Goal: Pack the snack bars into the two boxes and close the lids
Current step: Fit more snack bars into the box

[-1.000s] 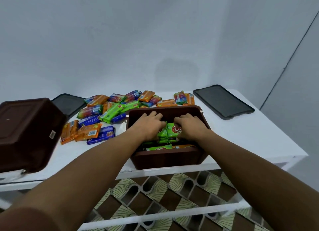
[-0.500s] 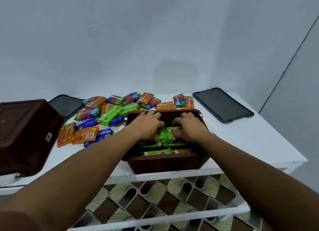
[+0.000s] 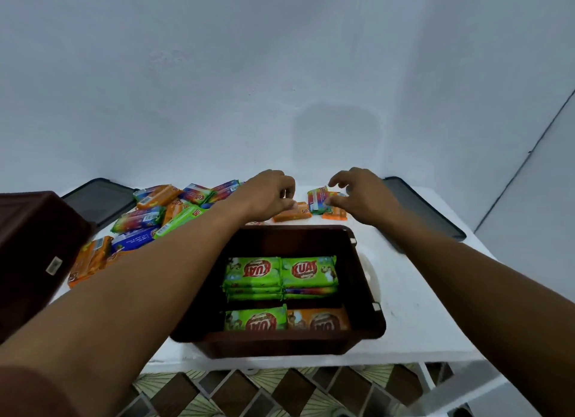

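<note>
While the open box (image 3: 273,345), part-filled with green bars (image 3: 280,272), sits just behind both wrists, the left hand (image 3: 267,195) pinches an orange bar (image 3: 294,215) and the right hand (image 3: 361,195) curls, half-closed, over a multicoloured bar (image 3: 317,198) at its thumb. Fetching more bars is the step, I judge; next each must be carried to the box's bare far end.

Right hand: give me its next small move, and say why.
Probably pinch the rainbow-wrapped bar and lift it toward the open box. The right hand hangs curled at that bar, thumb and fingers either side; whether they touch it I cannot tell. The box shows bare floor behind its green stacks.
</note>
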